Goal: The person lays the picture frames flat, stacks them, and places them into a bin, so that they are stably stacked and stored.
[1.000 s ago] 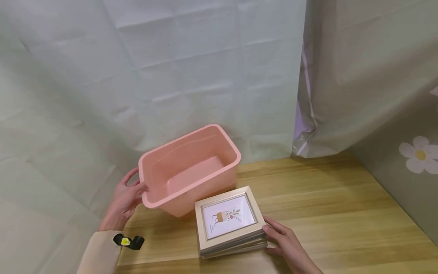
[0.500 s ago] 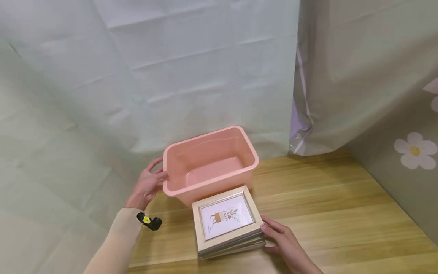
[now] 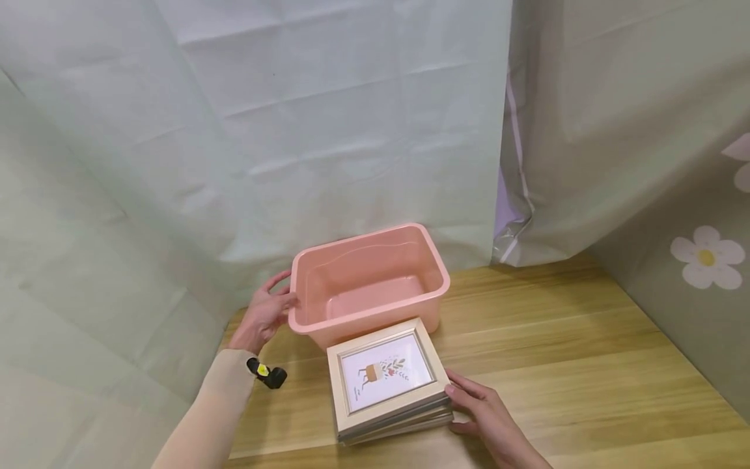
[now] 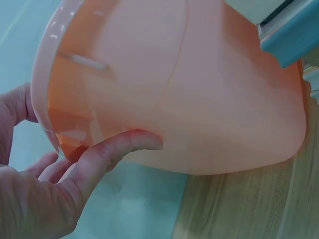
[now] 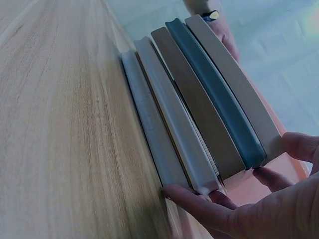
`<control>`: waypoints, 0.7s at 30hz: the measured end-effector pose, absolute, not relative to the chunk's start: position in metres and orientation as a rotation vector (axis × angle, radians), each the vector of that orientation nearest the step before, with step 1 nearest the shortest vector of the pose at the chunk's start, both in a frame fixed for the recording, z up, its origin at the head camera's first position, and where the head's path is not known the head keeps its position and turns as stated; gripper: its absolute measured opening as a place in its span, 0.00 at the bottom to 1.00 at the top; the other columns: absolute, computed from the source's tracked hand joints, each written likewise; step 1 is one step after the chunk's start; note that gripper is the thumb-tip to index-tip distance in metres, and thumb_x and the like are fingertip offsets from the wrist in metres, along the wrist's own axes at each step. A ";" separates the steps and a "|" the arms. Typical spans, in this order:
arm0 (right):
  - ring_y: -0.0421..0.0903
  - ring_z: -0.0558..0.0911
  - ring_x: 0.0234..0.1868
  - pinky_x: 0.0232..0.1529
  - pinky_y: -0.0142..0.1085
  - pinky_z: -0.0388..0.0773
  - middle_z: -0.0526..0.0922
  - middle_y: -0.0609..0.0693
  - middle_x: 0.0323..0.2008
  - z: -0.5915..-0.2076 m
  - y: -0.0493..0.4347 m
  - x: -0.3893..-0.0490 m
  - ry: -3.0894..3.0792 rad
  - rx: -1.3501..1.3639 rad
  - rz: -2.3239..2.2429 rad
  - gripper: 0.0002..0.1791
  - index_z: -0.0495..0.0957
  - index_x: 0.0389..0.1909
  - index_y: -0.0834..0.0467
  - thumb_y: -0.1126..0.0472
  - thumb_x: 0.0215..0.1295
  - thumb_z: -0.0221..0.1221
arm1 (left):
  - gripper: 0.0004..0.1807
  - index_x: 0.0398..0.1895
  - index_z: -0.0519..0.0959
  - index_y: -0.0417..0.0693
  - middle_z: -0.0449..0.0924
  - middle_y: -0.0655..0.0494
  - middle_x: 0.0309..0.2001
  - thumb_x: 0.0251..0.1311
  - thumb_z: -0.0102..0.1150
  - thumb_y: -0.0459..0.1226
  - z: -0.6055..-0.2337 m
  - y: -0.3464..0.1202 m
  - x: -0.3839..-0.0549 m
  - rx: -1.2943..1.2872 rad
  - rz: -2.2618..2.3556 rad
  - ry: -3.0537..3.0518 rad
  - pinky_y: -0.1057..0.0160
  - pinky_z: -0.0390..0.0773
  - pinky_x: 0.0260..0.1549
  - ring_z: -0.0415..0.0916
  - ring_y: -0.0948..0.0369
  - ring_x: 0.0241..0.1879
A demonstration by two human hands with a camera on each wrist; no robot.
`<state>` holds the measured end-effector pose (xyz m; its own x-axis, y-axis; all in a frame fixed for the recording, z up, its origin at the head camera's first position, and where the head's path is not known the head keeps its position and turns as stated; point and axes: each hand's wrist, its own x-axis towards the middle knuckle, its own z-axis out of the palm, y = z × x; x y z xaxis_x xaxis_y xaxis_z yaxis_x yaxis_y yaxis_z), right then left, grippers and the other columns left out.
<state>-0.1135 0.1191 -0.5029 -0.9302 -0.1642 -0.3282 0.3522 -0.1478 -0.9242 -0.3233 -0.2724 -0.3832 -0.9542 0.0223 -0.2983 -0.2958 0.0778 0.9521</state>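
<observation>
A pink plastic bin (image 3: pixel 369 315) stands at the back of the table. At its left end my left hand (image 3: pixel 266 312) grips a corner: in the left wrist view the thumb (image 4: pixel 142 140) lies on the outer wall and the fingers sit at the rim. In front of the bin lies a stack of several picture frames (image 3: pixel 392 423), slightly fanned. The top frame (image 3: pixel 346 423) is pale wood with a printed drawing. My right hand (image 3: pixel 483 413) holds the stack's right corner, thumb on the top frame and fingers (image 5: pixel 199 205) against the lower edges.
The wooden table (image 3: pixel 562 352) extends to the right of the stack. Pale sheeting (image 3: pixel 351 117) hangs close behind the bin and to the left. A flower-patterned curtain (image 3: pixel 638 163) borders the right side. A black wrist strap camera (image 3: pixel 266 374) sits on my left sleeve.
My left hand has moved the pink bin to the right and turned it slightly, so it stands straighter behind the stack. The right hand and the picture frames have stayed almost still.
</observation>
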 end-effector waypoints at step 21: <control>0.54 0.82 0.67 0.58 0.59 0.88 0.65 0.72 0.81 -0.501 0.122 -0.110 1.791 0.247 -2.151 0.36 0.65 0.82 0.65 0.49 0.83 0.57 | 0.44 0.88 0.54 0.49 0.63 0.37 0.83 0.70 0.55 0.28 -0.385 -0.275 -0.338 -0.236 1.820 2.255 0.65 0.90 0.36 0.82 0.65 0.43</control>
<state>-0.1099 0.1221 -0.5011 -0.9307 -0.1400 -0.3379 0.3577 -0.1552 -0.9208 -0.3381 -0.2752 -0.3852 -0.9597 0.0208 -0.2802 -0.2695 0.2137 0.9390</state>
